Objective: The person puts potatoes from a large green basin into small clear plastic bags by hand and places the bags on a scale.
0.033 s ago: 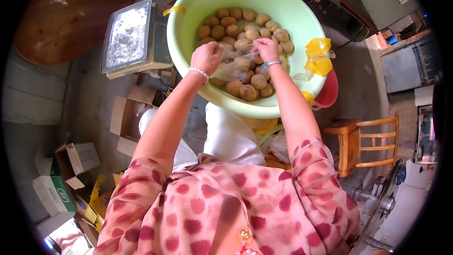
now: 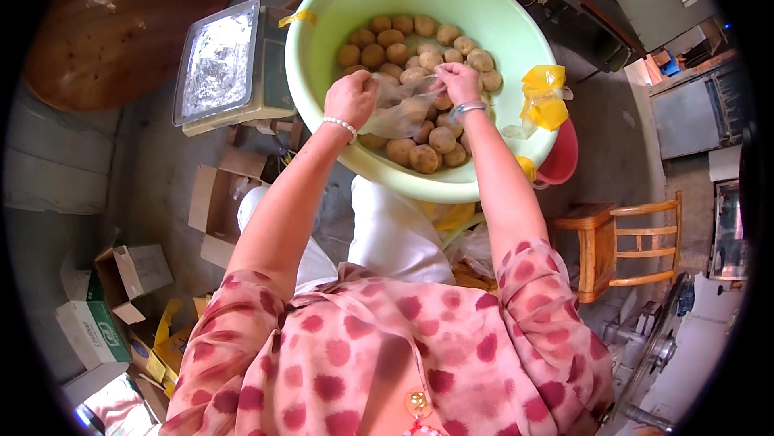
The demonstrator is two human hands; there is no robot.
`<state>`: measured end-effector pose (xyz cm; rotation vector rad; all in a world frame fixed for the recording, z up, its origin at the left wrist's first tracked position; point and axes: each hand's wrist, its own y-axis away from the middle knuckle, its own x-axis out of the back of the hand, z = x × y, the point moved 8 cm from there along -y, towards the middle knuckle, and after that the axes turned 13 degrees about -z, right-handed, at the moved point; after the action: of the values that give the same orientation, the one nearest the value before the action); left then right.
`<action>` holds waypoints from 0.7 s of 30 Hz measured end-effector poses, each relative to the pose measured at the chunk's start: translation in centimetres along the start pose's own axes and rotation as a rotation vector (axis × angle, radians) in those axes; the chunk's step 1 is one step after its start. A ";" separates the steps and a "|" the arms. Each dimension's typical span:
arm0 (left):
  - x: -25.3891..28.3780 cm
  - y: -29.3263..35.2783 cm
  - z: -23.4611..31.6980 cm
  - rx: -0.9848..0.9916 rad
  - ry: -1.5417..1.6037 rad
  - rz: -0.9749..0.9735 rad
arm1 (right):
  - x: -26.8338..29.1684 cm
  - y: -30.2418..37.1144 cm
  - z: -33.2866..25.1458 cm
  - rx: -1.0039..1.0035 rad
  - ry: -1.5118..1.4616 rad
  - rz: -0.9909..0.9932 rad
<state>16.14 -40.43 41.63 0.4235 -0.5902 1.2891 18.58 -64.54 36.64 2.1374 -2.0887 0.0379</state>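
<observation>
A clear plastic bag is stretched between my two hands, low over the big pale green tub. My left hand pinches the bag's left side with fingers closed. On the other side, my right hand grips the bag's edge between thumb and fingers. Several round brown, potato-like pieces lie loose on the tub floor around and below the bag. Some show blurred through the plastic; whether any are inside it I cannot tell.
Left of the tub stands a scale with a shiny tray. Yellow plastic hangs on the tub's right rim, above a red basin. A wooden chair is at right; open cardboard boxes are at lower left.
My hands have drawn very slightly apart, and the plastic bag between them looks a little more spread. The tub and its contents have not moved.
</observation>
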 end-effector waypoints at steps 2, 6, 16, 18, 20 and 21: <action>0.7 0.3 0.4 -0.019 -0.042 0.079 | -0.3 0.8 -2.1 0.077 -0.183 -0.055; 1.9 1.0 1.1 -0.022 -0.070 0.211 | -3.0 3.0 -8.0 0.318 -0.422 -0.264; 1.6 1.3 1.6 -0.021 -0.160 0.201 | -5.1 3.7 -6.2 0.147 -0.217 -0.365; 0.6 0.4 0.8 0.052 -0.169 0.065 | -5.8 3.4 -5.9 0.111 -0.164 -0.351; 0.9 0.4 0.7 -0.017 -0.148 0.109 | -6.2 3.9 -6.9 0.164 -0.176 -0.357; 1.0 0.5 0.6 -0.048 -0.137 0.130 | -6.4 4.1 -7.4 0.187 -0.183 -0.362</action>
<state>15.71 -39.93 42.71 0.4422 -0.7729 1.3738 14.99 -57.38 43.50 2.6943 -1.8121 -0.0039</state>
